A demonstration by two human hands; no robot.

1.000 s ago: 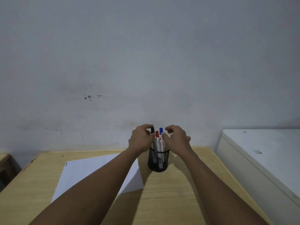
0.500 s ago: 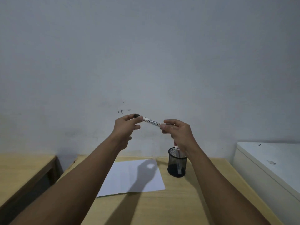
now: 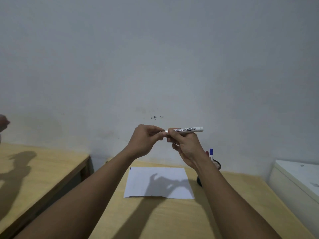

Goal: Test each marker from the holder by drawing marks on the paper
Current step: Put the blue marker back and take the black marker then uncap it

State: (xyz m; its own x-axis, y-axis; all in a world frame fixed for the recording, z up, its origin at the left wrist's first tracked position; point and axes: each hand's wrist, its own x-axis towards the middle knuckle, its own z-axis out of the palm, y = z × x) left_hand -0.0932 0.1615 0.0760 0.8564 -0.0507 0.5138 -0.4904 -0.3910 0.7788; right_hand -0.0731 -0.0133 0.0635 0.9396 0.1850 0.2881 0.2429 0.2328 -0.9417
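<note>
Head view. Marker (image 3: 185,130): now being held level above the paper (image 3: 158,182), gripped around the barrel by the right hand (image 3: 187,146); half a second ago it was slanting between the hands.

Left hand (image 3: 146,140): fingers pinching closed at the marker's left end, where the dark cap no longer shows, so uncapping is likely under way.

Holder (image 3: 216,164): now sitting behind the right wrist, red and blue markers remaining inside.

Paper: lying unmarked on the table (image 3: 172,218), except for a tiny corner mark.

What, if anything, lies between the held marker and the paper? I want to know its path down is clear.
Nothing visible. The marker is held in the air by both hands, left hand and right hand, above the paper. Only the hands' shadow lies on the sheet; the holder stands off to its right.
</note>
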